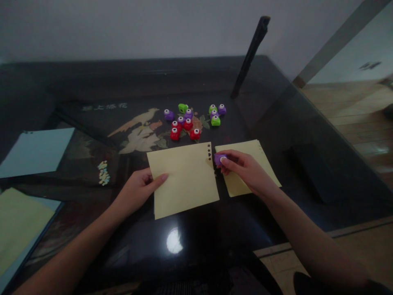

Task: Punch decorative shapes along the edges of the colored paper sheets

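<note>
My left hand [143, 186] grips the left edge of a yellow sheet of paper [184, 180], thumb on top and fingers beneath. Several small shapes are punched in a column along the sheet's upper right edge. Between the thumb and fingers of my right hand [239, 166] is a purple craft punch [220, 159] with a white button. It sits at the sheet's right edge, just below the punched shapes; whether paper is inside its slot I cannot tell. Under my right hand lies a yellow paper stack [264, 168], with small marks near its top right corner.
Beyond the sheet stand several red, purple and green craft punches [188, 124] on the dark glossy table [129, 246]. Small paper cutouts [103, 173] lie at left, near a blue sheet [37, 149] and more yellow paper [21, 221]. A black post [250, 57] rises at the back right.
</note>
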The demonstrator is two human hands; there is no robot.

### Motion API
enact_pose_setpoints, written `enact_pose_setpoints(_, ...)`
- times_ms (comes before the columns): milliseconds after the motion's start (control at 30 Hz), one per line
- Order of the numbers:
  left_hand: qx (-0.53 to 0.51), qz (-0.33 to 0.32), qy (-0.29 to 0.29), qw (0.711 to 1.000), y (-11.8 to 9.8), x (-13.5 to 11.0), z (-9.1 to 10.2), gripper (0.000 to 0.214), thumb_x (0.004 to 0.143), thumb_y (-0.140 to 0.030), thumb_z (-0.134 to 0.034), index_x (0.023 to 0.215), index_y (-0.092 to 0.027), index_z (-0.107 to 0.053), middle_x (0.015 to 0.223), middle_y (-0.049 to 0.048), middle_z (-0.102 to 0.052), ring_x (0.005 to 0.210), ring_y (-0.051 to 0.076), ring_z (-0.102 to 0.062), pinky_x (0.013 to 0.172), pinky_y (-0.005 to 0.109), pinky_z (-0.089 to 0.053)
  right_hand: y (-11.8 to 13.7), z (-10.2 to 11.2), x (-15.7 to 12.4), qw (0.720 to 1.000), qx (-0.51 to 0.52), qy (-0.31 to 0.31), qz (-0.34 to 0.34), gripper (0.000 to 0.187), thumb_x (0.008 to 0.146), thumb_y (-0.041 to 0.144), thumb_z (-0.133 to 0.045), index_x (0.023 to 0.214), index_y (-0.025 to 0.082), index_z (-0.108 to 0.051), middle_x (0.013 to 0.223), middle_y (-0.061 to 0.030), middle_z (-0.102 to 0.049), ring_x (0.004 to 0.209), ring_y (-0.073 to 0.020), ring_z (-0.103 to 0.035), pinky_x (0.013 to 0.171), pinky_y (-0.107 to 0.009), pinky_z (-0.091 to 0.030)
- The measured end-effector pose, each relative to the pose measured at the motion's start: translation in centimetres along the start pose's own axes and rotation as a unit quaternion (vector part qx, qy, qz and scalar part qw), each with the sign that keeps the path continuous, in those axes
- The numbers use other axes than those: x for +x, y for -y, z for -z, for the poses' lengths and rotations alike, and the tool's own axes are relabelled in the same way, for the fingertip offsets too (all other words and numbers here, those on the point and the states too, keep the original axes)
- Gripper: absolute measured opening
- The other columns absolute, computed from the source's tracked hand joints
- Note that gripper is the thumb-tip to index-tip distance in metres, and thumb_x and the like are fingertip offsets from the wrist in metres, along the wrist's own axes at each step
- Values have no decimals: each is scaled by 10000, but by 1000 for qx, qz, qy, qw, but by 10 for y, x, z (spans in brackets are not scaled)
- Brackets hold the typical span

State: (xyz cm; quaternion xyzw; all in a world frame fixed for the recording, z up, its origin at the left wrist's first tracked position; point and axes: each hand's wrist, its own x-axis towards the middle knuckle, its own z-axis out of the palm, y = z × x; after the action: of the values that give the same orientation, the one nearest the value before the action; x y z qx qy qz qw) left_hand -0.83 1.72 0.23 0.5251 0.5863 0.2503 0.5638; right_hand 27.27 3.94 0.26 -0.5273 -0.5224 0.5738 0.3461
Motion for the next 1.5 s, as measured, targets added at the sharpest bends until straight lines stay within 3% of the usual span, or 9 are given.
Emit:
enact_pose_setpoints(267, 39, 5, -11, 999, 0, 1, 9, 349, 773, -432, -617, 969, -153, -694, 871, 78, -760, 778, 251, -707, 682, 340, -579, -2, 2, 0, 1000, -15, -14, 22, 352, 830, 430, -597, 1047, 154, -624, 790, -38, -658, 640, -125, -594, 602, -277, -500)
enact_pose_setpoints(600, 27, 5, -50, 998, 1, 2, 18, 355, 771, -448, -643, 975, -162, -697, 886, 77, -759, 794, 240, -706, 693, 326, -580, -8, 1, 1, 998, 56, 5, 13, 364, 880, 515, -481, 867, 164, -576, 719, -40, -661, 573, -119, -591, 543, -257, -471)
enact_pose_setpoints(833, 30, -1, -68, 997, -2, 3, 19, 335, 753, -439, -653, 935, -163, -707, 825, 63, -760, 770, 250, -702, 668, 333, -578, -10, 1, 2, 996, 93, 7, 1, 365, 902, 510, -437, 864, 167, -557, 664, -37, -660, 511, -117, -570, 513, -259, -443)
enact_pose_setpoints(1000, 21, 7, -57, 998, -7, 2, 19, 296, 723, -430, -664, 818, -151, -692, 784, 68, -758, 756, 263, -705, 646, 338, -574, -14, 3, 5, 998, 56, -20, 29, 373, 881, 515, -477, 889, 164, -602, 747, -36, -643, 579, -116, -564, 522, -250, -440)
enact_pose_setpoints(1133, -5, 1, -26, 1000, -8, 1, 17, 347, 730, -453, -661, 878, -139, -681, 840, 85, -759, 770, 262, -709, 673, 351, -572, -13, 6, 8, 994, 12, -81, 71, 355, 852, 495, -533, 910, 164, -647, 806, -41, -632, 607, -115, -548, 539, -256, -453)
enact_pose_setpoints(1367, -46, -13, -4, 999, -9, -1, 14, 408, 714, -498, -673, 884, -127, -674, 831, 98, -756, 755, 275, -708, 665, 365, -568, 18, 16, 6, 981, -27, -126, 142, 260, 825, 394, -593, 987, 190, -611, 855, -43, -659, 741, -153, -615, 658, -305, -515)
enact_pose_setpoints(1500, -46, -23, -4, 999, -9, -2, 15, 384, 730, -490, -668, 881, -137, -670, 842, 89, -756, 772, 277, -708, 682, 372, -565, 28, 32, 29, 970, -127, -128, 161, 284, 807, 400, -606, 972, 169, -615, 854, -52, -679, 733, -157, -639, 689, -311, -524)
